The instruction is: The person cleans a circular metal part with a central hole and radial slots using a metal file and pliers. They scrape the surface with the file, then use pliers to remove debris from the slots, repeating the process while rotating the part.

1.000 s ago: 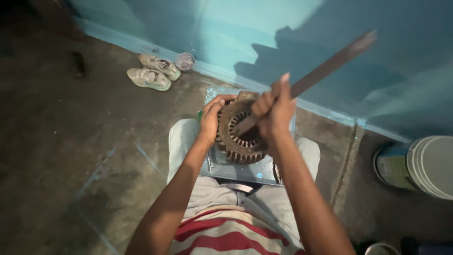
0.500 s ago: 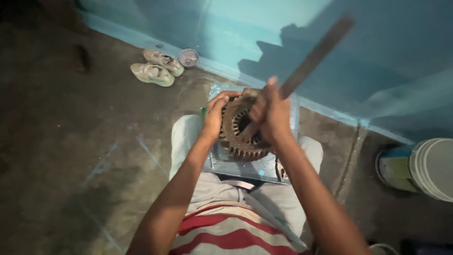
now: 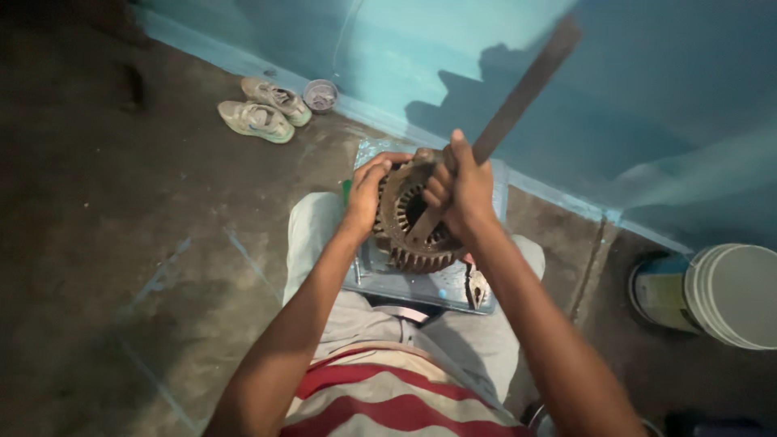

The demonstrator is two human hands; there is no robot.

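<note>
Right hand point(image 3: 463, 188) is wrapped tight round a long flat metal bar point(image 3: 518, 97), its lower end stuck down inside a rusty toothed ring point(image 3: 413, 218), some kind of slotted motor core. The bar angles up and right toward the blue wall point(image 3: 647, 97). Left hand point(image 3: 368, 190) is clamped on the ring's left rim. The ring sits on a pale blue board point(image 3: 421, 283) across my lap, pliers point(image 3: 476, 285) lying on its right corner. Further out on the floor point(image 3: 121, 243): a pair of shoes point(image 3: 263, 109) and a small bowl point(image 3: 320, 94) by the wall, white bucket point(image 3: 732, 295) off right.
</note>
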